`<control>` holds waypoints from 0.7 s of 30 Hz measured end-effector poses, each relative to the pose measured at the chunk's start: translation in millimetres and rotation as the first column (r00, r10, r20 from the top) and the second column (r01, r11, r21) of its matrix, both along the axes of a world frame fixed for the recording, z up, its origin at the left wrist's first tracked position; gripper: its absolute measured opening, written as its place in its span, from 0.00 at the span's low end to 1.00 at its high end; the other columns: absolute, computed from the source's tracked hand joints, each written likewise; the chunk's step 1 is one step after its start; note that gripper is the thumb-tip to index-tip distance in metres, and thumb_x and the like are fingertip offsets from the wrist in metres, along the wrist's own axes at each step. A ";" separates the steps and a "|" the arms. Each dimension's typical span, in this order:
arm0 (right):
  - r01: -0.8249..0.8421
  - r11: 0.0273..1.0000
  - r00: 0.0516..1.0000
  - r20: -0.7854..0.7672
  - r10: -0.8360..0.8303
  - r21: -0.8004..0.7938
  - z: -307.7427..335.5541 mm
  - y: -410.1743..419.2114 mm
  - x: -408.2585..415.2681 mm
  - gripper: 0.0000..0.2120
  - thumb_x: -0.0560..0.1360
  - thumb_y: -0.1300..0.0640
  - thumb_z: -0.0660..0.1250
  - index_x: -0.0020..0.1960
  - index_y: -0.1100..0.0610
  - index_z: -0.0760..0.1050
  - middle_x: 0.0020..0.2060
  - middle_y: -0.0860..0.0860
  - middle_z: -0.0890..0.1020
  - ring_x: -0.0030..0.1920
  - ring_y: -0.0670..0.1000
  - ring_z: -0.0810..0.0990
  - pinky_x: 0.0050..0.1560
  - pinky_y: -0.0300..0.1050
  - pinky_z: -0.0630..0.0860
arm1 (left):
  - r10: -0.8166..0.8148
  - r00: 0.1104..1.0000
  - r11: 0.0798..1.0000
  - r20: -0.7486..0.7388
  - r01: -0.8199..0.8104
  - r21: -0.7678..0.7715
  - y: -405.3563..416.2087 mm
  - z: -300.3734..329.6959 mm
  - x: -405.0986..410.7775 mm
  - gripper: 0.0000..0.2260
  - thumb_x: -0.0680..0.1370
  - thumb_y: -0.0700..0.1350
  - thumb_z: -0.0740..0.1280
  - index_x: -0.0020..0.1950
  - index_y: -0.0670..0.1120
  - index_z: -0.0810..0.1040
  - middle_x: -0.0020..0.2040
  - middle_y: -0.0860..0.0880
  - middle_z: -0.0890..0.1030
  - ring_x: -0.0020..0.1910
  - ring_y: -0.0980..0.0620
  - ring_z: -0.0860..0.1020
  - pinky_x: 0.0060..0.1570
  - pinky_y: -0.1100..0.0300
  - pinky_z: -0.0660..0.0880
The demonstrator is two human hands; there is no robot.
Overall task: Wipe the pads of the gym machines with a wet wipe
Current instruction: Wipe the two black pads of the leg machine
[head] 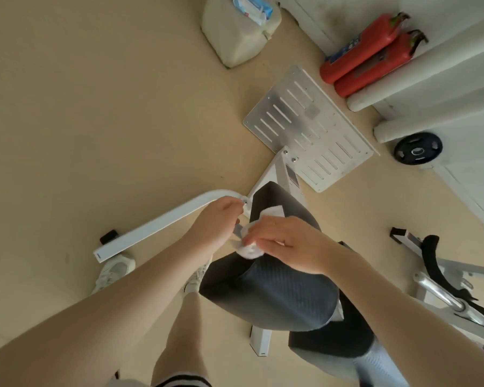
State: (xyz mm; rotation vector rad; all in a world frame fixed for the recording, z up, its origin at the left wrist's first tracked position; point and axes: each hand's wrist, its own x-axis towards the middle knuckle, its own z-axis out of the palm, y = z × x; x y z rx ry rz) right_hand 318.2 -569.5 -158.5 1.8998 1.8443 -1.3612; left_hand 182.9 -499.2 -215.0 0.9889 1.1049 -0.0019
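A white wet wipe (249,248) is bunched between my two hands, just above the gap between two dark grey textured pads. The nearer pad (277,291) is a thick rounded cushion; the farther pad (274,202) slopes away toward a metal footplate. My right hand (288,244) rests over the wipe with fingers curled on it. My left hand (215,222) pinches the wipe's left end beside the machine's white frame tube (162,219). A strip of wipe (271,212) lies on the farther pad.
A slotted metal footplate (308,127) lies beyond the pads. Two red fire extinguishers (369,54) lean by the wall, a black weight plate (418,148) to their right. A pack of wipes (253,7) sits on a white canister (235,37). Another machine (444,286) stands at right.
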 end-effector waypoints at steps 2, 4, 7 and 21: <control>0.015 0.999 1.000 0.004 -0.015 -0.029 -24.0 13.7 17.7 0.15 0.81 0.52 0.54 0.56 0.53 0.78 0.53 0.47 0.78 0.53 0.45 0.74 0.56 0.36 0.66 | 0.035 0.999 0.999 -0.010 -0.035 0.019 3.4 1.6 7.0 0.09 0.80 0.44 0.56 0.48 0.49 0.76 0.52 0.48 0.79 0.48 0.50 0.77 0.46 0.59 0.69; 0.053 0.998 0.998 0.035 -0.052 -0.037 -52.8 25.7 35.5 0.15 0.81 0.53 0.54 0.49 0.56 0.78 0.47 0.50 0.76 0.49 0.49 0.73 0.49 0.40 0.64 | -0.006 0.998 0.999 -0.057 0.008 0.035 6.6 0.2 8.5 0.09 0.77 0.47 0.60 0.45 0.47 0.78 0.49 0.46 0.81 0.48 0.49 0.78 0.47 0.57 0.69; 0.229 0.973 0.973 0.025 -0.229 -0.018 -86.6 41.5 57.6 0.13 0.80 0.54 0.56 0.41 0.55 0.75 0.42 0.52 0.73 0.45 0.51 0.72 0.45 0.41 0.63 | -0.141 0.985 0.989 -0.100 0.145 0.026 11.7 -0.4 6.3 0.15 0.74 0.56 0.63 0.46 0.44 0.78 0.42 0.45 0.79 0.40 0.50 0.75 0.43 0.58 0.69; 0.180 0.983 0.934 -0.319 -0.163 0.027 -88.0 26.6 80.2 0.15 0.79 0.53 0.58 0.52 0.61 0.79 0.45 0.53 0.80 0.47 0.50 0.76 0.54 0.47 0.71 | -0.454 0.851 0.873 -0.265 0.484 0.057 3.9 10.1 33.3 0.18 0.67 0.57 0.73 0.51 0.52 0.74 0.51 0.56 0.77 0.51 0.57 0.76 0.52 0.59 0.73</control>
